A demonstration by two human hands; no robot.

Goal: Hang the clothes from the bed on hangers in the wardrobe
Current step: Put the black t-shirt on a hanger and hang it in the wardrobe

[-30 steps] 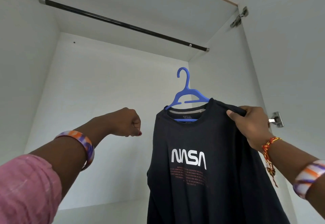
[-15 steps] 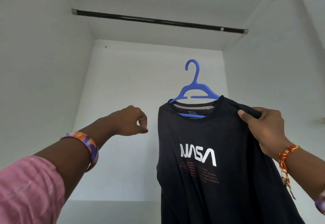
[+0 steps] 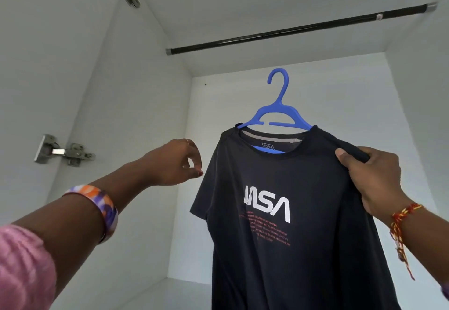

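A dark navy T-shirt (image 3: 286, 249) with white NASA lettering hangs on a blue plastic hanger (image 3: 277, 112) inside the white wardrobe. My right hand (image 3: 369, 176) grips the shirt's right shoulder, with the hanger arm under the cloth, and holds both up in the air. The hanger's hook is free, below the black hanging rail (image 3: 298, 29). My left hand (image 3: 177, 163) hovers just left of the shirt's other shoulder, fingers loosely curled, holding nothing and not touching the cloth.
The white side wall (image 3: 126, 120) stands at the left, beyond a door panel carrying two metal hinges (image 3: 63, 150). The rail runs bare from left to right under the top panel. A white shelf (image 3: 170, 292) lies below the shirt.
The view has swung left, so the rail and shirt now sit further right. My left hand has loosened from a fist. The right hand still holds the shirt up.
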